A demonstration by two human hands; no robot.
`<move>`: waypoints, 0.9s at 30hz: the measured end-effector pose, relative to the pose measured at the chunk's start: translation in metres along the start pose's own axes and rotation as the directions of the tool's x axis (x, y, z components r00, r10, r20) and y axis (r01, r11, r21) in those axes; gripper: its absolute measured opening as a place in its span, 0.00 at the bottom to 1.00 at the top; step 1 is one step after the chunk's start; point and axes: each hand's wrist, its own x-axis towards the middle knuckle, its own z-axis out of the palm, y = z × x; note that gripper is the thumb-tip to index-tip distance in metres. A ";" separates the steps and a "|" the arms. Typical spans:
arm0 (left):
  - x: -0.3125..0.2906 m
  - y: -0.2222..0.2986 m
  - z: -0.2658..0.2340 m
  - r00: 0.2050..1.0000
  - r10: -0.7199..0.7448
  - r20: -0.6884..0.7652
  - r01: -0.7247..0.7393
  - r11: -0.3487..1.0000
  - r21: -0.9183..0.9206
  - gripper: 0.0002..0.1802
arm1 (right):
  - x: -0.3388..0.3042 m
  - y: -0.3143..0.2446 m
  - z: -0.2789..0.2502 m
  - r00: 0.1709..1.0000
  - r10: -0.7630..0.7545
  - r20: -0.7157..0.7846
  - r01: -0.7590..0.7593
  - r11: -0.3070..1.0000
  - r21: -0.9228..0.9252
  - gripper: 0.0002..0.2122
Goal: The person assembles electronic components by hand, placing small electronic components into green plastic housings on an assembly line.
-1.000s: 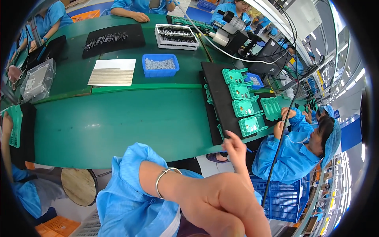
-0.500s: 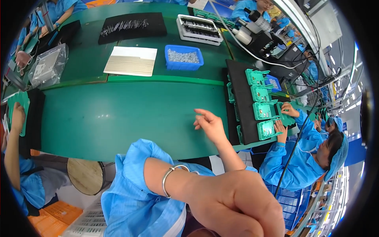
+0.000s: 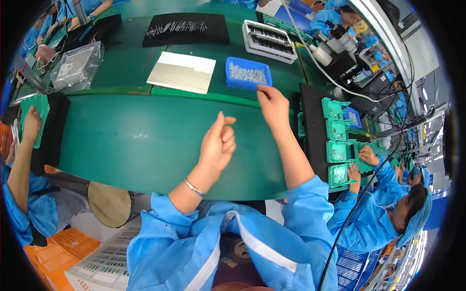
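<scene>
Above the middle of the green worktable (image 3: 121, 155) is my left hand (image 3: 218, 144). Its index finger and thumb stand apart, the other fingers are loosely curled, and nothing shows in it. A metal bangle (image 3: 195, 186) circles that wrist. Farther right, my right hand (image 3: 275, 107) is at the near right corner of a blue bin (image 3: 242, 86) of small grey-white pieces (image 3: 246, 73). The fingers of that hand bend down close together; whether they hold anything is hidden.
Left of the bin lies a white-and-beige card (image 3: 182, 72). Behind are a black mat with thin metal pins (image 3: 184, 36) and a white tray of dark parts (image 3: 269, 41). Green plastic housings (image 3: 337, 128) line the right edge, beside a co-worker (image 3: 388, 208). A bagged box (image 3: 77, 68) sits far left.
My left hand has dropped from close to the camera to above the table, its fingers loosening. My right hand has moved forward to the blue bin. The whole view has shifted somewhat.
</scene>
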 end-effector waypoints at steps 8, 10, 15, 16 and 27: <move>0.026 -0.016 -0.051 0.999 -0.046 0.006 0.046 0.999 -0.005 0.15 | 0.073 0.033 0.048 0.957 0.119 0.264 0.028 0.870 -0.493 0.10; 0.027 -0.014 -0.053 0.999 -0.029 -0.029 0.028 0.999 -0.044 0.13 | 0.085 0.034 0.054 0.861 0.338 0.380 -0.008 0.756 -0.655 0.11; 0.032 -0.015 -0.053 0.999 -0.041 -0.008 0.040 0.994 -0.100 0.12 | 0.104 0.058 0.064 0.835 0.308 0.456 0.091 0.741 -0.665 0.11; 0.033 -0.015 -0.051 0.999 -0.046 0.003 0.046 0.993 -0.109 0.11 | 0.107 0.067 0.063 0.833 0.260 0.488 0.145 0.748 -0.648 0.11; 0.033 -0.009 -0.053 0.997 0.012 -0.077 -0.021 0.994 -0.109 0.10 | 0.099 0.049 0.059 0.858 0.307 0.411 0.008 0.793 -0.609 0.15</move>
